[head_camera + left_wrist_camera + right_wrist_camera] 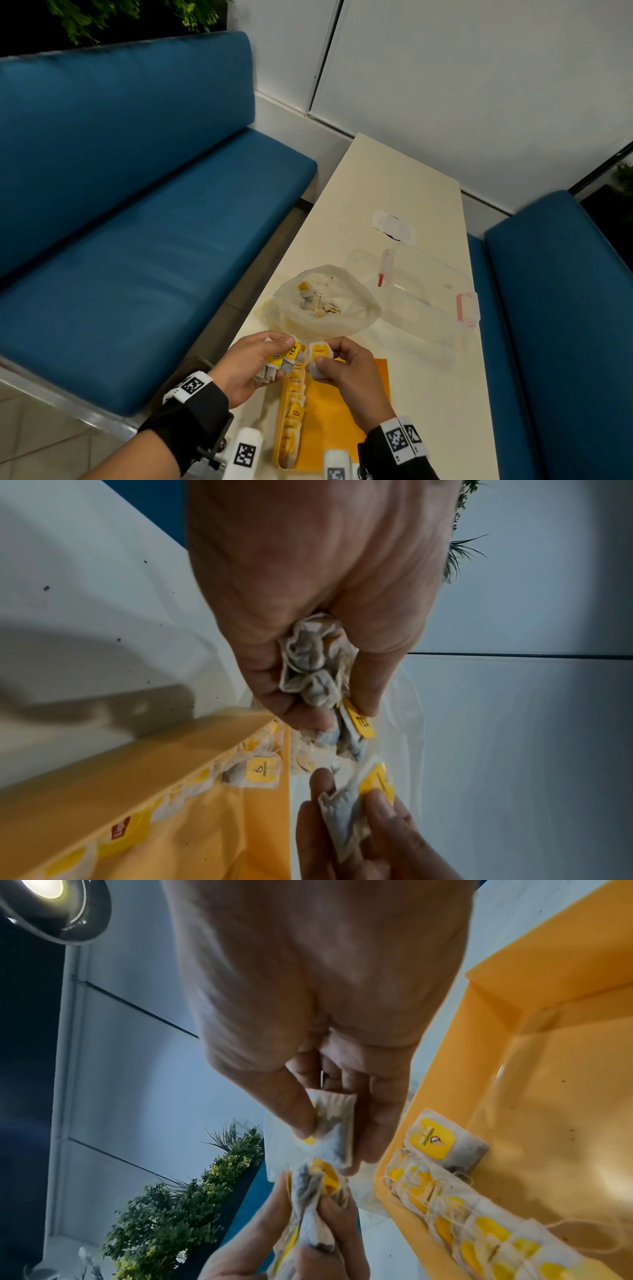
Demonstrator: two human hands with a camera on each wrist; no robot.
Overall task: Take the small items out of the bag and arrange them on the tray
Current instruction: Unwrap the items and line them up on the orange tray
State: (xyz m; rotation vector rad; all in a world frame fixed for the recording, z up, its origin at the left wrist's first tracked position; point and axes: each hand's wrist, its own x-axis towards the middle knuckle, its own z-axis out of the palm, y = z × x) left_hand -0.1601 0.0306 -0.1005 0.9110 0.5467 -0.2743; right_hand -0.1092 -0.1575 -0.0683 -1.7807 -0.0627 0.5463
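My left hand (247, 365) clutches a bunch of tea bags (279, 363) as stock while my right hand (342, 371) pinches one tea bag (320, 359) above the yellow tray (346, 416), ready for its row.

Tray floor (346, 404) open right of teabag row (294, 411).

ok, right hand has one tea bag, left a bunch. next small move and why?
Probably lower the right hand and lay its single tea bag at the near end of the row along the yellow tray's left wall: it is already separated from the left hand's bunch.
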